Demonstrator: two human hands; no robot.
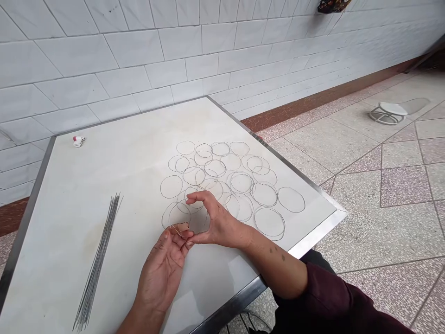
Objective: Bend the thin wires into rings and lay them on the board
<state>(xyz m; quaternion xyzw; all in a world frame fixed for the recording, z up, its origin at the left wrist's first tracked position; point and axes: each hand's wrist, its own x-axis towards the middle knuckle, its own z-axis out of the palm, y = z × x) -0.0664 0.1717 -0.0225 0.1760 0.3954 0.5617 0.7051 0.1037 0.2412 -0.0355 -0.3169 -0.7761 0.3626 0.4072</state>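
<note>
Near the table's front edge, my left hand (167,260) is palm up, its fingers closed on a thin wire ring (169,217). A tan wrap, perhaps tape, shows around one fingertip. My right hand (219,222) is beside it, with thumb and index finger spread in a wide curve around part of the ring; its thumb tip is by the left fingertips. Whether the right fingers touch the wire is unclear. Several wire rings (269,221) lie overlapping beyond and right of my hands. A bundle of straight wires (99,264) lies to the left.
The white table (132,153) has a metal rim and stands against a tiled wall (132,48). Small white and red items (78,141) lie at its far left corner. A low white stool (389,111) stands on the floor at the right.
</note>
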